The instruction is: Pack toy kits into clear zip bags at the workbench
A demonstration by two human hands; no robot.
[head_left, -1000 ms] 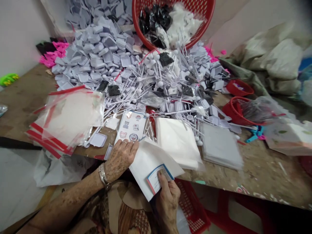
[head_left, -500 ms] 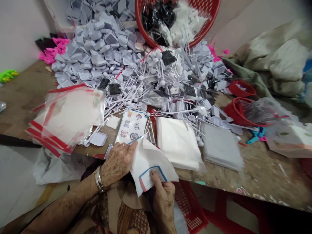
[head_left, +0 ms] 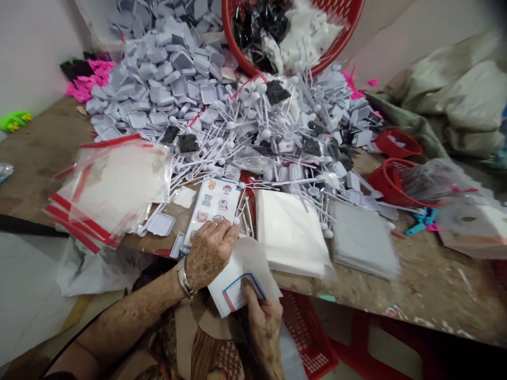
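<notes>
View from the head camera looks down on two bare hands at the front edge of a scarred brown wooden tabletop (head_left: 428, 279). The left hand (head_left: 209, 253), a silver bangle (head_left: 183, 278) at its wrist, lies flat, its fingers (head_left: 224, 235) together and resting unclamped on the lower edge of a printed cartoon sticker sheet (head_left: 209, 203). The right hand (head_left: 263, 330) pinches a thin white paper sheet (head_left: 245, 269), thumb (head_left: 247, 287) on top and the other fingers hidden beneath. That sheet overhangs the tabletop's front edge and shows a white label with a blue and red border (head_left: 240, 293). A light pinch near the edge looks best for keeping such thin paper uncreased.

Counted: one stack of clear red-striped zip bags (head_left: 111, 195), one stack of white sheets (head_left: 289, 232), one stack of grey sheets (head_left: 362, 240), and four red plastic baskets: a large tilted one (head_left: 328, 47), two small ones (head_left: 397, 143) (head_left: 386, 182) at right, and one (head_left: 304, 332) below the tabletop. Pale grey plastic trays (head_left: 158, 79) and white plastic spoons (head_left: 253, 137) lie heaped beyond counting.
</notes>
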